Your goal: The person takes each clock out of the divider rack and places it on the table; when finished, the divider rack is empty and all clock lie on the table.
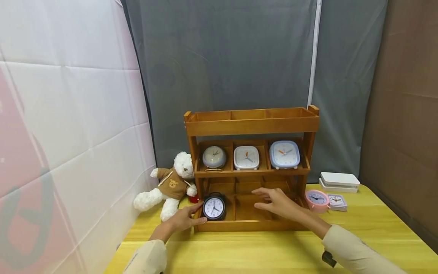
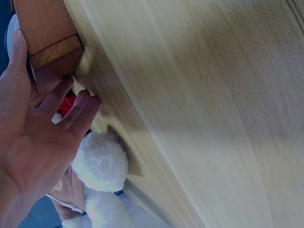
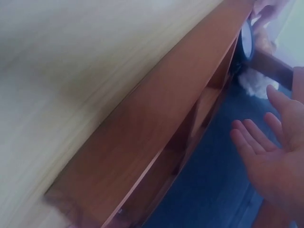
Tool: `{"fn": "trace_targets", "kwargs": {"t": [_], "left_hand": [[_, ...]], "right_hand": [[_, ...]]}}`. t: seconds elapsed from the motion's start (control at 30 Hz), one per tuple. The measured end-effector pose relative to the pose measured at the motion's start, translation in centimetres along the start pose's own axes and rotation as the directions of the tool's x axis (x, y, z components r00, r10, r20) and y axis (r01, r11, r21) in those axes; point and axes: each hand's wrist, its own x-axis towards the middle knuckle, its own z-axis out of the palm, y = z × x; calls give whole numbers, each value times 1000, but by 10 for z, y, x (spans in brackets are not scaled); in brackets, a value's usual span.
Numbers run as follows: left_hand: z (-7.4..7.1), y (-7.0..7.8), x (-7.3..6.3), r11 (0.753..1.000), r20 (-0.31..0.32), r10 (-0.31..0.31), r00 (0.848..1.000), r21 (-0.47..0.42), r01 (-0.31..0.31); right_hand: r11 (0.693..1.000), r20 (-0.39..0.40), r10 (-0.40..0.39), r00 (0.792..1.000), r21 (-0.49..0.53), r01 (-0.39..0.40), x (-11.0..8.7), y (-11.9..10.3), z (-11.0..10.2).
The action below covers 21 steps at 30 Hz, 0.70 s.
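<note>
A black round alarm clock (image 1: 213, 208) stands in the lower left compartment of a brown wooden shelf (image 1: 253, 226). At that corner is my left hand (image 1: 186, 218), its thumb by the clock's lower edge and its fingers along the shelf's outer side. In the left wrist view those fingers (image 2: 78, 111) are spread and fairly straight, around no object. My right hand (image 1: 277, 203) hovers before the lower middle and right compartments, holding nothing, its fingers loosely extended. On the middle tier sit a round grey clock (image 1: 214, 157), a white square clock (image 1: 246, 158) and a blue-rimmed clock (image 1: 284, 154).
A white teddy bear (image 1: 172, 184) in a brown hoodie leans by the shelf's left side, near a small red item (image 1: 193, 199). To the right, on the yellow wood-grain table (image 1: 256, 253), are a pink clock (image 1: 317, 201), a small square clock (image 1: 337, 202) and white boxes (image 1: 339, 181).
</note>
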Motion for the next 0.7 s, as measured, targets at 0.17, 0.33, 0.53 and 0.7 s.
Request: {"fn": "trace_targets", "kwargs": {"t": [0.17, 0.33, 0.53, 0.7], "left_hand": [[0, 0, 1, 1000, -4, -6, 1000, 0, 6], [1, -1, 1, 1000, -12, -17, 1000, -4, 17], [2, -1, 2, 1000, -17, -21, 1000, 3, 21], [2, 0, 1, 1000, -22, -30, 999, 6, 30]], "right_hand": [[999, 26, 1, 1000, 34, -2, 23, -8, 17], [997, 46, 14, 999, 71, -17, 45, -16, 37], [997, 26, 14, 1000, 76, -16, 65, -26, 61], [997, 12, 41, 999, 61, -42, 77, -38, 79]]}}
